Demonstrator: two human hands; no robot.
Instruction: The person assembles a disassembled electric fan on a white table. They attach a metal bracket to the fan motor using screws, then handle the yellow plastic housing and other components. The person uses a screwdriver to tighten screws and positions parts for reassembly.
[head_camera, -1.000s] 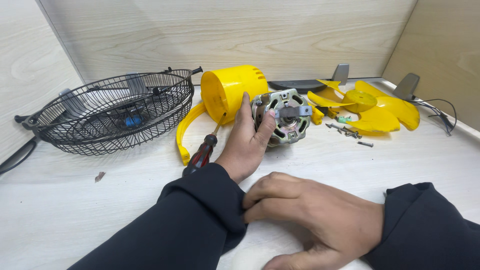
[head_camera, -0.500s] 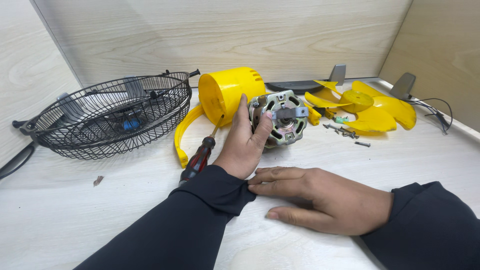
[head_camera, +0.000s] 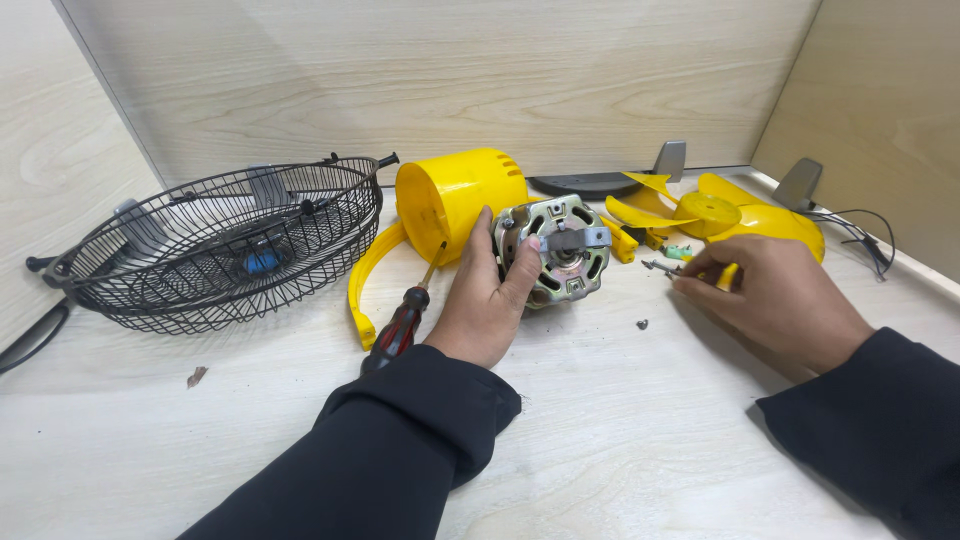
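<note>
**Fan motor out on the bench, both hands busy**

Starting at the fingers: the left hand (head_camera: 485, 300) has its thumb and fingers curled around the rim of the bare fan motor (head_camera: 553, 250), thumb tip on the front face. The grip looks like it's there to keep the round thing from rolling and to tip its face up toward the person. The motor sits on the pale wooden tabletop (head_camera: 620, 430), touching the open mouth of the yellow motor housing (head_camera: 455, 200) that lies on its side just behind it.

The right hand (head_camera: 780, 300) has its fingertips pinched narrow on a small tool with a yellow handle (head_camera: 700, 272), maybe a little screwdriver, too small to be sure. It's just right of the motor, beside a few loose screws (head_camera: 641, 324) on the table, so small bits are within easy reach.

Further out: a red and black handled screwdriver (head_camera: 405, 320) lies just left of the left wrist, pointing up at the housing, parked where it can be grabbed without letting go of the motor. A curved yellow bracket (head_camera: 365, 285) arcs beside it. The black wire fan guard (head_camera: 225, 245) sits well off to the left, out of the way. The yellow fan blade (head_camera: 720, 215) is pushed back to the right near the wall, with some black wires (head_camera: 865, 235) trailing at the far edge.
</note>
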